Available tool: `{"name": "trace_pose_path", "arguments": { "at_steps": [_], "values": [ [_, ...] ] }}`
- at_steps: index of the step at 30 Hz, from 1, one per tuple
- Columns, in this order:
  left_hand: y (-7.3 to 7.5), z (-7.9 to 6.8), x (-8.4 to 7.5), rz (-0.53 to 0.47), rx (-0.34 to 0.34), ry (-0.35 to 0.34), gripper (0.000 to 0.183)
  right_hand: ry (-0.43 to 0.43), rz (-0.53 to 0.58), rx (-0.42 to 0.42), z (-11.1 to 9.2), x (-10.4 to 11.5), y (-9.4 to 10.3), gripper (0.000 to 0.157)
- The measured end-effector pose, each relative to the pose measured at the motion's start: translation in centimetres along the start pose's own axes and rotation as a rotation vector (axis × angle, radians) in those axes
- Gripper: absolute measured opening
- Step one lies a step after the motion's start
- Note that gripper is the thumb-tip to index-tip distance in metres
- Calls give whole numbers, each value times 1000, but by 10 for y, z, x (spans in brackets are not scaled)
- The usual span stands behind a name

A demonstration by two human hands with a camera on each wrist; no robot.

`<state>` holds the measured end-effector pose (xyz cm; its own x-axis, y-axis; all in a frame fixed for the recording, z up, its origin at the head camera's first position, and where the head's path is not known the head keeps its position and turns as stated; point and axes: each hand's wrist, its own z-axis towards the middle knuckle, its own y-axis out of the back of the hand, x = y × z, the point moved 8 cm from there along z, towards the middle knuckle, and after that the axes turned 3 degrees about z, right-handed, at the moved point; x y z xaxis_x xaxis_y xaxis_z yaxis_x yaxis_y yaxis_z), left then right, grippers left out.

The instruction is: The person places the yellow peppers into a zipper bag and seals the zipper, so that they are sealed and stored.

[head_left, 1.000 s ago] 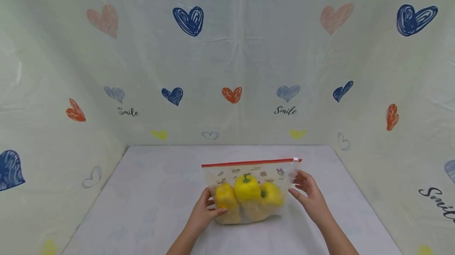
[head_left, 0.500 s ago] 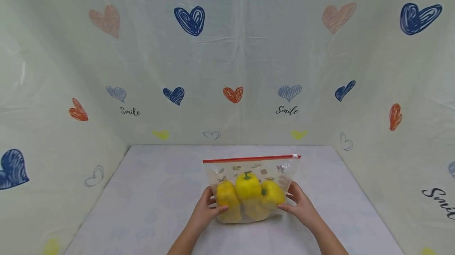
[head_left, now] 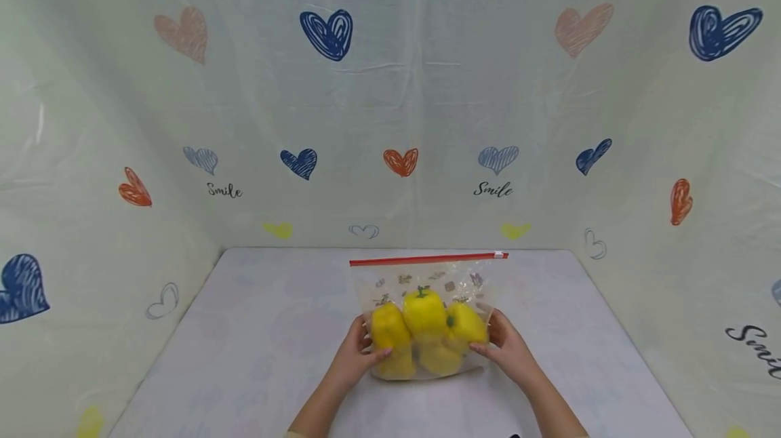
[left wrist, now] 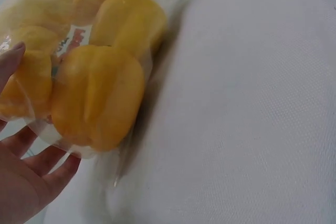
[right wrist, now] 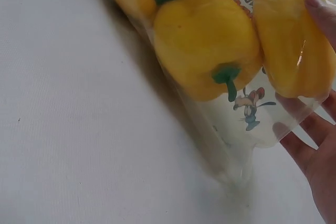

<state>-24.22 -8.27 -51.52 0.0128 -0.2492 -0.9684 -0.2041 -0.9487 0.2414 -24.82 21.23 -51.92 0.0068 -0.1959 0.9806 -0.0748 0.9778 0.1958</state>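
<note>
A clear zip bag (head_left: pixel 434 275) with a red top strip (head_left: pixel 421 260) and a white slider (head_left: pixel 499 255) stands on the table, leaning slightly back. Several yellow bell peppers (head_left: pixel 425 314) with green stems fill its lower part. My left hand (head_left: pixel 354 355) grips the bag's left side, thumb in front and fingers behind. On the opposite side my right hand (head_left: pixel 509 348) holds it the same way, its thumb against a pepper (right wrist: pixel 294 40) through the plastic. In the left wrist view, fingertips show behind the bag next to a pepper (left wrist: pixel 97 98). Small printed figures mark the plastic.
The white table (head_left: pixel 274 329) extends around the bag on all sides. Pale sheeting with printed hearts (head_left: pixel 401 162) rises behind it and along both sides. A small dark object (head_left: pixel 515 436) shows at the bottom edge of the head view, near the right forearm.
My right hand has moved left and down from the bag's upper right edge to grip its side. The bag's red top has tipped back and sits higher in view. My left hand keeps its hold.
</note>
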Motion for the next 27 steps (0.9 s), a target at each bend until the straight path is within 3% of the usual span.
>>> {"name": "trace_pose_path", "arguments": {
  "at_steps": [11, 21, 27],
  "values": [
    [3, 11, 12, 49, -54, 123, 94, -66, 54, -48, 12, -1, -5, 63],
    [11, 19, 11, 60, -70, 102, 84, -77, 32, -63, 25, 4, -12, 54],
    [17, 27, 12, 87, -50, 165, 82, -146, 46, -80, 28, 2, -17, 60]
  ]
}}
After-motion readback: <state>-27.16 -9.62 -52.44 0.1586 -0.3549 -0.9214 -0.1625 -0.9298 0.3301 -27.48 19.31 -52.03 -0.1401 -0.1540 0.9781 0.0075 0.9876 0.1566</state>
